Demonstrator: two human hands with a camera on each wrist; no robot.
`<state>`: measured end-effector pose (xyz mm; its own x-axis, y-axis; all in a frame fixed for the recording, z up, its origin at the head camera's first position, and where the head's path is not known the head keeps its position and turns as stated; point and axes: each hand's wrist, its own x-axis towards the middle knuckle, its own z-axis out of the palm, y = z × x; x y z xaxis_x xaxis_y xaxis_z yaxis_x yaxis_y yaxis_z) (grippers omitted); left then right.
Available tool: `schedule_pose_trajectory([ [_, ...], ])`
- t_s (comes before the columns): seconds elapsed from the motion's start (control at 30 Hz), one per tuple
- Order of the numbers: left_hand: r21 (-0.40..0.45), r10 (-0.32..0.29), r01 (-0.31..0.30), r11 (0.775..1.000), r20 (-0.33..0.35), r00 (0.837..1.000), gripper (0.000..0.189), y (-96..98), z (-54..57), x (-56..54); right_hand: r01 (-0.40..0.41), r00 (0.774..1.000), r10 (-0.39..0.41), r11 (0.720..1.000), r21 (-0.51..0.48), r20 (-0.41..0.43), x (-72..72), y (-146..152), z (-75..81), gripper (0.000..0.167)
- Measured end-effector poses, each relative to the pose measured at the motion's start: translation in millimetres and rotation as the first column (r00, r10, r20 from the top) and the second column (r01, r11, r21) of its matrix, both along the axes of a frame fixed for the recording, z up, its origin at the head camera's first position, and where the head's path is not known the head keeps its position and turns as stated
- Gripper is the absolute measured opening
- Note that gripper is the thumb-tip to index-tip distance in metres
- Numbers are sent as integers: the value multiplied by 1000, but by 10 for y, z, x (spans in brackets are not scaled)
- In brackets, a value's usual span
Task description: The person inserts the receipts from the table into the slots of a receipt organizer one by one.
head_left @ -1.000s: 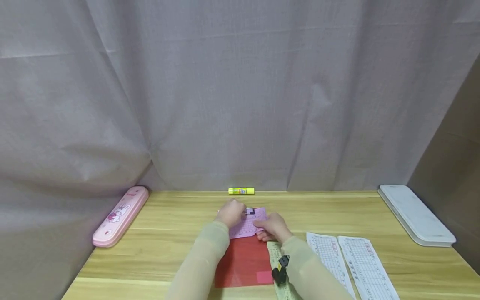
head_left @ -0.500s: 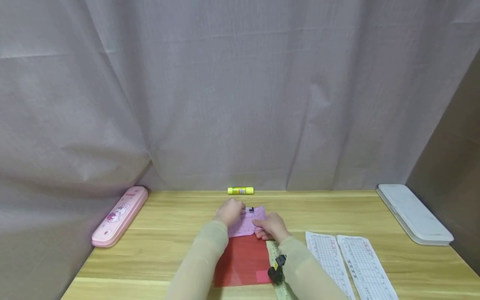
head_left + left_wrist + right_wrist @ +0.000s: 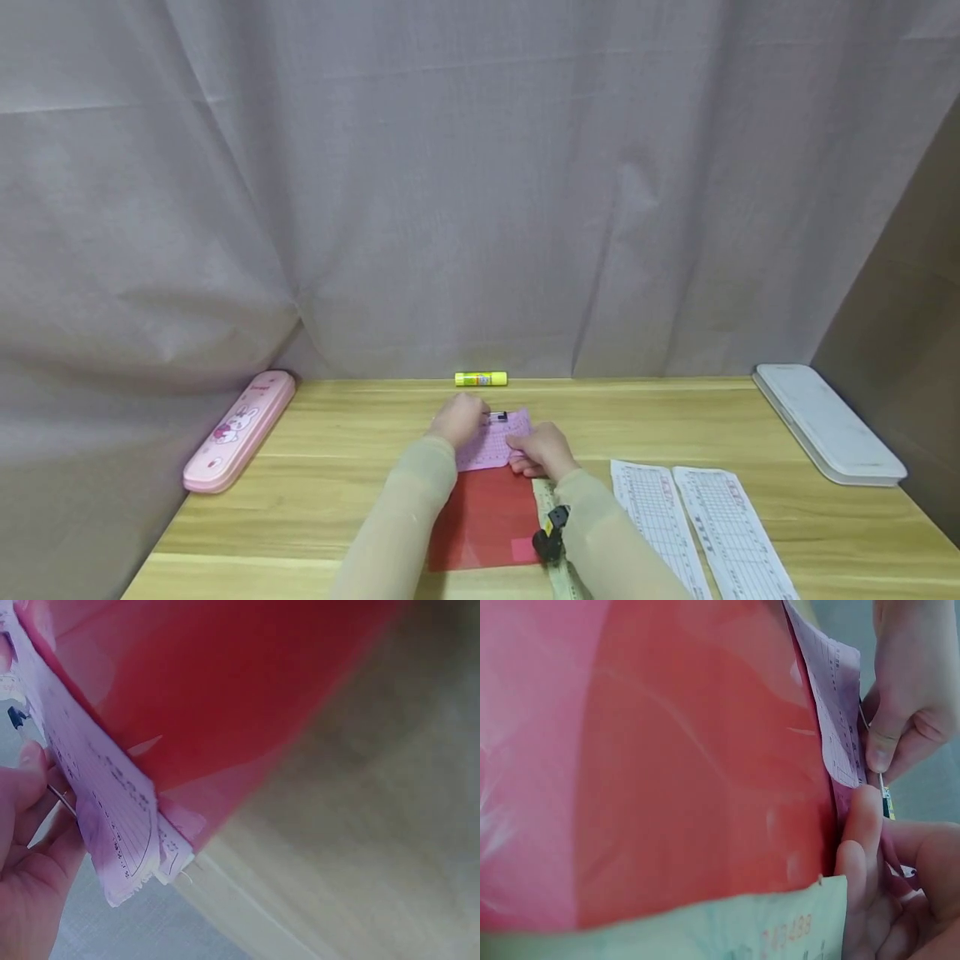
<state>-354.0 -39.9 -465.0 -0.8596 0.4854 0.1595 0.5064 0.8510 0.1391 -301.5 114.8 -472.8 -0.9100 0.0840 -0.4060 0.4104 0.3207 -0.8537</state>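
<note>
A pink printed slip (image 3: 486, 450) lies over the far end of a red plastic folder (image 3: 483, 521). At the slip's far edge is a metal clip (image 3: 497, 417) with a black end. My left hand (image 3: 458, 420) pinches the clip's thin metal part, seen closer beside the slip's folded edge (image 3: 105, 795) in the left wrist view. My right hand (image 3: 547, 450) grips the slip's right side, thumb on top and fingers underneath. In the right wrist view both hands meet at the slip, close together. A yellowish printed slip (image 3: 780, 922) lies along the folder's right side, partly under my right sleeve.
Two white printed forms (image 3: 660, 508) lie to the right of my right arm. A yellow glue stick (image 3: 481, 379) is at the table's back edge. The pink pencil case (image 3: 240, 432) stands far left, a white case (image 3: 831, 423) far right. A small black device (image 3: 551, 533) sits by my right sleeve.
Both hands keep their holds on the clip and the pink slip, with barely any movement. The head view has shifted very slightly.
</note>
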Motion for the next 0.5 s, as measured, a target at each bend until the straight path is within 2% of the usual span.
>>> schedule_pose_trajectory([
  [0.27, -3, -7, 7, 1000, -3, 1000, 10, -8, -14, -28, -24, 1000, 25, 998, -49, 7, 30, 11, 25, 23],
  [0.5, -11, 1, -1, 1000, 17, 1000, 6, 1, -4, -22, -1, 1000, 1, 1000, 20, -10, 21, -16, 40, 23],
])
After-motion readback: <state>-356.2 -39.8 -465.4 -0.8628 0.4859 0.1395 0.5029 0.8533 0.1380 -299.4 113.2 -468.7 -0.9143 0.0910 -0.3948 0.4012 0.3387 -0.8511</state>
